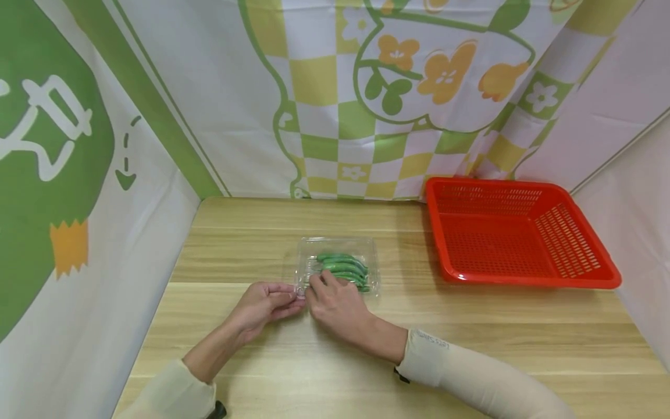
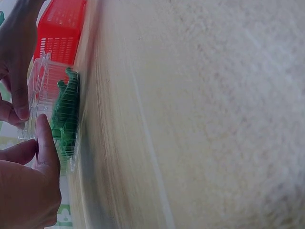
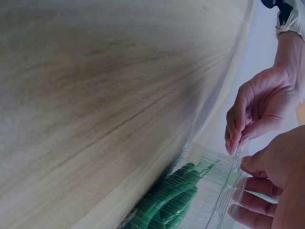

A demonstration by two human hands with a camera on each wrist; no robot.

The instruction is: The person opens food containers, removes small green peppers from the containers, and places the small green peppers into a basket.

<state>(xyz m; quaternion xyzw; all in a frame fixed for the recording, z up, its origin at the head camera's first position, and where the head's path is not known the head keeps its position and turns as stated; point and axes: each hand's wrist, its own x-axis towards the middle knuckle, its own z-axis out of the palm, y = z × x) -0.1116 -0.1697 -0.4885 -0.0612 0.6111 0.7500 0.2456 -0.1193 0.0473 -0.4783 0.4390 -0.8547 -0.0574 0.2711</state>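
A clear plastic box (image 1: 307, 251) with a lid sits on the table, several long green peppers (image 1: 342, 268) inside it. At its near left corner my left hand (image 1: 266, 305) pinches the rim between thumb and fingers. My right hand (image 1: 339, 307) is just beside it at the near edge, covering part of the peppers in the head view. From the right wrist, the right thumb lies along the box rim (image 3: 228, 183) and the fingers show through the clear lid. The peppers (image 2: 68, 114) lie low in the box in the left wrist view.
A red plastic basket (image 1: 531, 283) with slotted sides stands on the right of the wooden table (image 1: 230, 233). Printed cloth (image 1: 324, 128) hangs behind the table, and cloth panels close in its left and right sides.
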